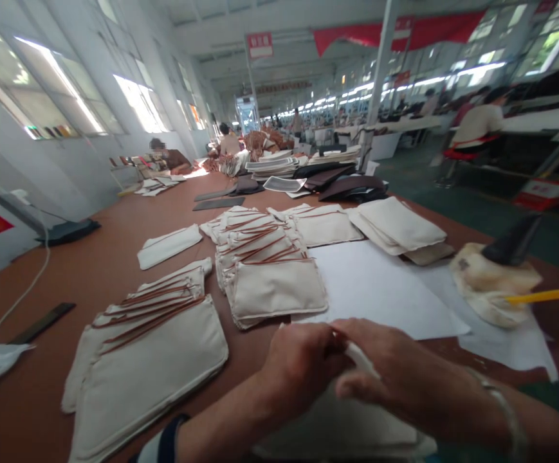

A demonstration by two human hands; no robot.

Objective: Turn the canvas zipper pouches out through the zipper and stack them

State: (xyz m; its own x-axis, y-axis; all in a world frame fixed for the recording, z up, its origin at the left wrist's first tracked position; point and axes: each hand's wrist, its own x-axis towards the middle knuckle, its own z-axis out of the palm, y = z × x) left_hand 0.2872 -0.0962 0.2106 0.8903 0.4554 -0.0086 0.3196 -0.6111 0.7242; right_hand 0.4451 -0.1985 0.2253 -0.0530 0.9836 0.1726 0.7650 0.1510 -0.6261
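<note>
Low in the head view, a cream fabric pouch [347,424] hangs beneath both hands. My left hand [298,363] is closed at its upper edge, knuckles up, with the fingertips hidden. Beside it, my right hand [385,366] bends over the same edge, thumb below and fingers above, meeting the left fingers. A strip of cream cloth shows between the two hands. Just beyond lies a fanned stack of similar pouches [279,289] with brown trim. Another fanned stack [154,373] is on the left.
A single pouch [170,246] and further cream pieces [399,225] lie on the brown table [110,225]. White paper [370,283] sits ahead. At right are a cloth-wrapped object [491,283] and a yellow stick [549,296]. Dark panels [347,183] are piled farther back. Other people work beyond.
</note>
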